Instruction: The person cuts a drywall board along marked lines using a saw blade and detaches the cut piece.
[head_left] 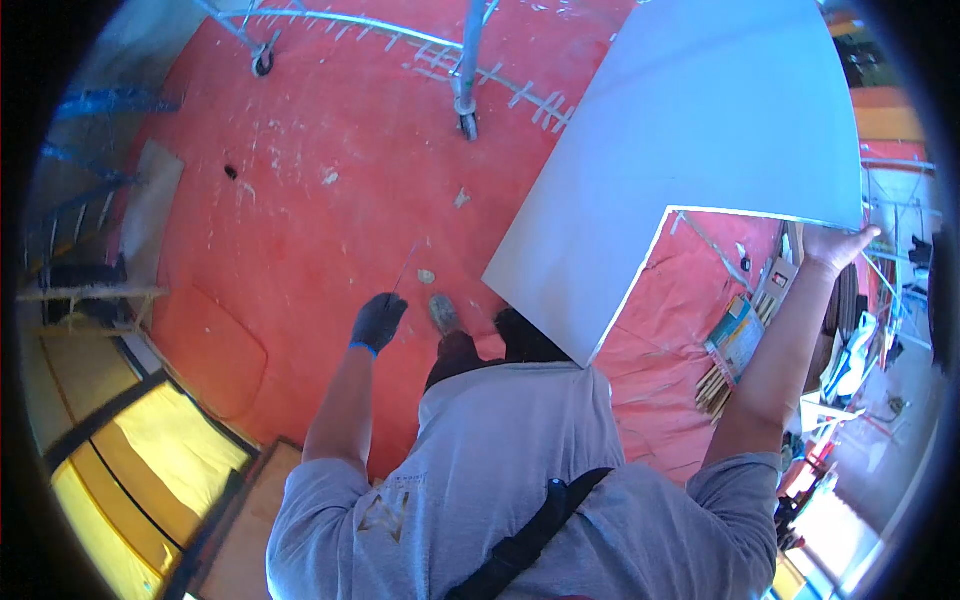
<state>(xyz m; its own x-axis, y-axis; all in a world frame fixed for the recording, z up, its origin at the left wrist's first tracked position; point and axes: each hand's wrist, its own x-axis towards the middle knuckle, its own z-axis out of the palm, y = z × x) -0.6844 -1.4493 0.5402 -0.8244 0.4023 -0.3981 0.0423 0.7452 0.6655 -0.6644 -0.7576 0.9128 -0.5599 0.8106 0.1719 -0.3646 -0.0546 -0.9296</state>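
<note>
A large pale plasterboard sheet (690, 130) with an L-shaped cut-out stands in front of me, leaning towards my body. Its lower corner is close to my legs, and the cut edges show white. My right hand (840, 247), bare, grips the sheet's edge at the right end of the cut-out, thumb out and the other fingers partly hidden. Out to the left, away from the board, my left hand (380, 322) in a dark glove is closed around a thin, straight, blade-like tool (406, 268) that points forward. The tool's exact kind is too small to make out.
Red sheeting (330, 210) covers the floor, with small debris on it. A wheeled scaffold (467, 90) stands ahead. At right lie a box (738, 335) and wooden sticks (713, 390). Yellow-lit panels (180, 450) are at lower left, with a blue ladder-like frame (90, 170) above.
</note>
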